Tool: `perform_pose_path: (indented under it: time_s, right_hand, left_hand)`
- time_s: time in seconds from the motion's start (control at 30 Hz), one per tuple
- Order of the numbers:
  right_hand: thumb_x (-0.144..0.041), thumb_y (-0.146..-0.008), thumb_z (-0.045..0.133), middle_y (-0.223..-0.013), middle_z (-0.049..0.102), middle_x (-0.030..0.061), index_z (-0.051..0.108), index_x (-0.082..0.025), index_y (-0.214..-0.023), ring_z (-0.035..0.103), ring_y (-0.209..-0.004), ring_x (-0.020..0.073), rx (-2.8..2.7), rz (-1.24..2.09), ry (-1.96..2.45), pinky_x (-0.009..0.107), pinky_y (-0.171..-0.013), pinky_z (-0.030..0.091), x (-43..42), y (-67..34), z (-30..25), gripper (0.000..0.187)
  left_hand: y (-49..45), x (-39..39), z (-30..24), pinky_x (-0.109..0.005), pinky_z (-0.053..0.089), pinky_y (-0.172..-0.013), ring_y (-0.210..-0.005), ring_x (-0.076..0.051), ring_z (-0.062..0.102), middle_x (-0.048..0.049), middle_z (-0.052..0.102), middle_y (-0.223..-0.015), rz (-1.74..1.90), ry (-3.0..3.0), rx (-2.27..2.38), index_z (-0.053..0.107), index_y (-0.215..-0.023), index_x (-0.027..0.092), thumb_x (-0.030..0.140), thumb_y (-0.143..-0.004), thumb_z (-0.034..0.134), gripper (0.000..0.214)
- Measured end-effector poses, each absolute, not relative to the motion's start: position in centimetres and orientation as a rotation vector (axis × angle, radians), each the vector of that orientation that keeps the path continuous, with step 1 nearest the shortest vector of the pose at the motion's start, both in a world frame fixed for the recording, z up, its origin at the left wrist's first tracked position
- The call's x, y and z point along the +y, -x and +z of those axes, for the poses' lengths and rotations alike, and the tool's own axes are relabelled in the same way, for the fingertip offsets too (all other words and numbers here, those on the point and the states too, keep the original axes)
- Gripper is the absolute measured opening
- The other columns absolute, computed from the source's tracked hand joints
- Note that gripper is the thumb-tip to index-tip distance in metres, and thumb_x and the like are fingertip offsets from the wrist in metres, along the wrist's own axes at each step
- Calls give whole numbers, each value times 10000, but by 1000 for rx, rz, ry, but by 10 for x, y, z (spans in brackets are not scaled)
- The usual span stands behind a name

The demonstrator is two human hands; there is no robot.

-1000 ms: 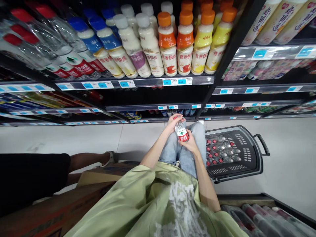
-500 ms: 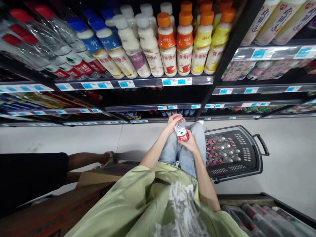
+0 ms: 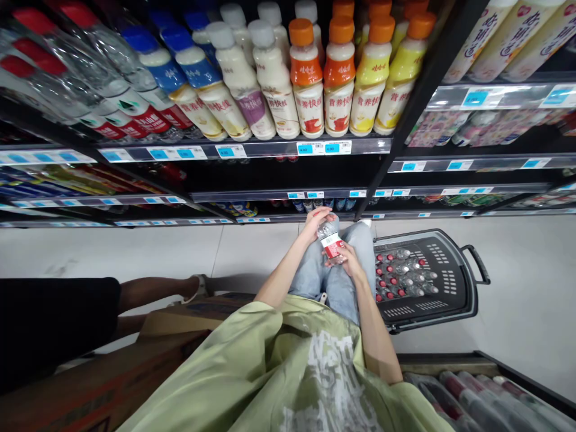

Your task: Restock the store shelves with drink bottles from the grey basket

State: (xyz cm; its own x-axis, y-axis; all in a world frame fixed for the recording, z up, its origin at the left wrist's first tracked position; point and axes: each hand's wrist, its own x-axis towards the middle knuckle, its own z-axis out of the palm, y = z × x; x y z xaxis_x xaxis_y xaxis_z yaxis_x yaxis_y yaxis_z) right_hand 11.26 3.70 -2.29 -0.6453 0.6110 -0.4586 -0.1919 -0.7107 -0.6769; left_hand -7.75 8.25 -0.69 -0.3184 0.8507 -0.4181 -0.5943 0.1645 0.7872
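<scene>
Over my lap I hold a clear water bottle (image 3: 333,245) with a red and white label, tilted between both hands. My left hand (image 3: 315,221) is closed around its cap end, which the fingers mostly hide. At the lower end, my right hand (image 3: 349,259) grips the bottle, its fingers lying over the bottom of the label. Just to the right of my legs stands a black shopping basket (image 3: 454,300) with several small red-capped and clear bottles (image 3: 400,276) lying in it.
Shelves in front hold milk-drink bottles (image 3: 308,90) with orange, white and blue caps, and red-capped water bottles (image 3: 130,108) at left. Cardboard boxes (image 3: 171,336) lie at my left, near another person's leg (image 3: 157,294). Shrink-wrapped bottles (image 3: 468,396) stand at lower right.
The bottle has turned about its length: the green mountain mark faced me before, and now another side of the label shows. My right hand's fingers have shifted on its lower end.
</scene>
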Motion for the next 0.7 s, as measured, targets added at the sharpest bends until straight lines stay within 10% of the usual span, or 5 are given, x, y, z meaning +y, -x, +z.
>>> perform_pose_path:
  time_s: [0.2,0.43,0.7]
  right_hand:
    - [-677,-805,763,-886,842,185,750,-113,-1179,828,-767,355,-741,2410,931,402,-591,669,37,-110,-31,677]
    - [-693,-824,761,-741,777,74,722,-201,-951,778,-684,300,-756,2141,1176,366,-543,625,34,-102,-39,510]
    - [-656,-833,737,-988,794,83,734,-199,-975,719,-933,252,-1105,1570,1330,363,-860,612,38,-105,-42,479]
  left_hand:
    - [77,82,-8,-351,591,-843,-829,-266,810,-26,695,-593,1501,-267,1196,795,-908,152,381,-690,941,349]
    - [75,83,-3,-366,609,-831,-800,-256,801,-1,671,-596,1532,-220,1197,768,-926,167,364,-714,981,359]
    - [71,89,-1,-358,626,-788,-787,-258,809,0,673,-593,1496,-203,1230,739,-911,173,387,-698,1035,423]
